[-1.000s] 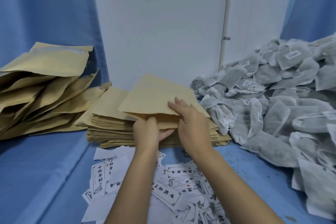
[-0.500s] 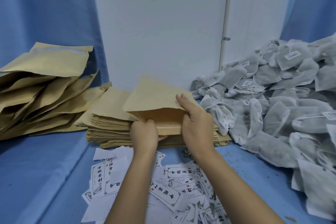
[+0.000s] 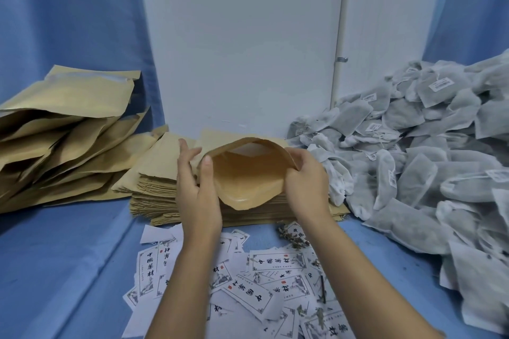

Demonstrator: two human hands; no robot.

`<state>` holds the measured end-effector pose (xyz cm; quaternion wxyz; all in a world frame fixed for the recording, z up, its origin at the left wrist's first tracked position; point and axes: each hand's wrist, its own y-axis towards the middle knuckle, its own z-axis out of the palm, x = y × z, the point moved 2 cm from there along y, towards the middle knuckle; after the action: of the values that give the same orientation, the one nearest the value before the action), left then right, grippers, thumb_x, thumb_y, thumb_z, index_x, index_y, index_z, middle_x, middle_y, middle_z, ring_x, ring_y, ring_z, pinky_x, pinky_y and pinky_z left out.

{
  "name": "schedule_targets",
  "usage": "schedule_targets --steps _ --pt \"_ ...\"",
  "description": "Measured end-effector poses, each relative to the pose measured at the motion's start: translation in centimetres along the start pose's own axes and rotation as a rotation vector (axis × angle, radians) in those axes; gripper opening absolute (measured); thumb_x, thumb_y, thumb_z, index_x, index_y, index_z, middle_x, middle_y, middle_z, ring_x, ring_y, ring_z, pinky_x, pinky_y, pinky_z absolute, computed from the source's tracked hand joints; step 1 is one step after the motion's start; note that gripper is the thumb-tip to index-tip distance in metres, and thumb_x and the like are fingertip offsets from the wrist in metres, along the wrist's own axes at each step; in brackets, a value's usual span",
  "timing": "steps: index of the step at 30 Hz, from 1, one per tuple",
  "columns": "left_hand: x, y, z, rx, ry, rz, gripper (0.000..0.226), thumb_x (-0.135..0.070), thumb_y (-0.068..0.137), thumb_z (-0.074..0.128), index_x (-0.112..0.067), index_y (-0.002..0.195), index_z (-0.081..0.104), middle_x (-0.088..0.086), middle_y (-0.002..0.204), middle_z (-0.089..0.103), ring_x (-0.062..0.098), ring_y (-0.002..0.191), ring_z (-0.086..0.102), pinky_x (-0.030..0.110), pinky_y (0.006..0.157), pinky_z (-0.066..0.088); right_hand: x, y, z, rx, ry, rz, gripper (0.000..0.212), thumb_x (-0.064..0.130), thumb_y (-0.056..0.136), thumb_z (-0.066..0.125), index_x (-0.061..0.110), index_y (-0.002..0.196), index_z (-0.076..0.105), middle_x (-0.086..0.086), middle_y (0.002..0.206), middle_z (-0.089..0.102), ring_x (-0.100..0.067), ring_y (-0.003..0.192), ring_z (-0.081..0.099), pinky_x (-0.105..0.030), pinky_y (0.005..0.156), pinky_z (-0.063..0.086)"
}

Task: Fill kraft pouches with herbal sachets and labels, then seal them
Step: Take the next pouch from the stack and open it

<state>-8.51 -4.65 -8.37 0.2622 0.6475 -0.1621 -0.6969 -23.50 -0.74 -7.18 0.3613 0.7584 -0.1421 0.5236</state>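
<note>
A kraft pouch is held up above the stack of flat empty pouches, its mouth spread wide toward me. My left hand grips the pouch's left edge, thumb on the near lip. My right hand pinches the right edge. The inside of the pouch looks empty. A big heap of grey herbal sachets lies to the right. White printed labels are scattered on the blue table below my forearms.
A loose pile of kraft pouches lies at the left against the blue cloth. A white wall panel stands right behind the stack. Some dried herb bits lie near the labels. Blue tabletop shows at the front left.
The top pouch was lifted off the stack and its mouth pulled open by both hands. My left hand shifted up to the pouch's left edge; my right moved to its right edge.
</note>
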Motion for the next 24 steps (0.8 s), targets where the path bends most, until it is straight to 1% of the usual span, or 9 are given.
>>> schedule_targets --steps 3,6,8,10,12,15,17,20,24 --pt "0.1 -0.3 -0.2 -0.023 0.119 0.08 0.011 -0.044 0.093 0.047 -0.045 0.086 0.054 -0.023 0.136 0.047 -0.006 0.131 0.036 0.016 0.101 0.031 0.2 0.0 -0.2 -0.042 0.098 -0.035 0.054 -0.01 0.078 0.04 0.016 0.121 0.057 0.002 0.119 0.063 0.02 0.073 0.055 0.002 0.061 0.039" --pt "-0.1 -0.4 -0.2 -0.043 0.138 0.154 0.013 -0.036 0.092 0.055 -0.043 0.081 0.057 -0.018 0.123 0.059 -0.005 0.125 0.045 0.026 0.101 0.041 0.4 0.0 -0.4 -0.086 0.161 -0.064 0.054 -0.013 0.075 0.039 0.019 0.114 0.056 -0.001 0.123 0.062 0.002 0.111 0.056 0.006 0.068 0.036" --pt "-0.1 -0.3 -0.2 -0.011 0.15 0.194 0.008 -0.029 0.09 0.061 -0.037 0.091 0.063 -0.017 0.119 0.06 -0.002 0.119 0.051 0.03 0.098 0.046 0.4 0.1 -0.4 -0.101 0.189 -0.073 0.054 -0.014 0.076 0.038 0.024 0.111 0.053 0.001 0.12 0.062 -0.008 0.122 0.053 0.003 0.076 0.039" --pt "0.0 -0.3 0.0 0.057 0.203 0.25 0.024 -0.016 0.088 0.064 -0.027 0.109 0.065 -0.013 0.121 0.06 0.0 0.119 0.051 0.033 0.1 0.046 0.1 0.1 -0.5 -0.119 0.2 -0.072 0.053 -0.014 0.078 0.037 0.024 0.112 0.052 0.002 0.118 0.062 -0.009 0.122 0.053 -0.008 0.086 0.044" --pt "0.2 -0.3 0.0 0.082 0.26 0.238 0.038 0.0 0.087 0.057 -0.021 0.118 0.064 -0.01 0.124 0.059 0.005 0.117 0.054 0.034 0.1 0.045 -0.1 0.3 -0.7 -0.137 0.226 -0.067 0.055 -0.016 0.079 0.034 0.021 0.116 0.053 0.002 0.121 0.061 -0.008 0.124 0.052 -0.006 0.085 0.042" --pt "0.5 -0.2 -0.4 -0.129 0.188 0.065 0.039 0.001 0.088 0.053 -0.018 0.12 0.065 -0.003 0.11 0.069 -0.004 0.064 0.056 0.011 0.065 0.046 -0.6 0.8 -0.9 -0.151 0.249 -0.049 0.059 -0.017 0.079 0.033 0.019 0.121 0.053 0.004 0.119 0.056 -0.007 0.122 0.05 0.002 0.074 0.038" --pt "0.5 -0.1 -0.6 -0.289 0.067 -0.022 0.031 -0.008 0.091 0.056 -0.019 0.118 0.067 -0.018 0.081 0.07 -0.005 0.049 0.043 0.004 0.053 0.038 -0.8 0.9 -0.8 -0.136 0.235 -0.053 0.061 -0.018 0.079 0.034 0.019 0.123 0.052 0.003 0.123 0.054 -0.007 0.12 0.049 0.001 0.073 0.039" --pt "0.0 -0.3 -0.3 -0.337 0.051 -0.025 0.025 -0.017 0.093 0.057 -0.018 0.116 0.068 -0.026 0.063 0.063 -0.007 0.055 0.049 0.003 0.058 0.04 -0.7 0.4 -0.2 -0.095 0.223 -0.095 0.063 -0.019 0.076 0.035 0.02 0.122 0.051 0.003 0.129 0.055 -0.006 0.128 0.046 -0.006 0.09 0.036" --pt "-0.5 -0.6 0.8 -0.092 0.247 0.194 0.03 -0.015 0.095 0.054 -0.018 0.123 0.063 -0.012 0.115 0.062 0.008 0.111 0.056 0.013 0.094 0.039 -0.3 -0.2 0.2 -0.085 0.154 -0.165 0.055 -0.013 0.077 0.043 0.02 0.12 0.055 0.01 0.117 0.059 -0.002 0.116 0.052 -0.018 0.096 0.041"
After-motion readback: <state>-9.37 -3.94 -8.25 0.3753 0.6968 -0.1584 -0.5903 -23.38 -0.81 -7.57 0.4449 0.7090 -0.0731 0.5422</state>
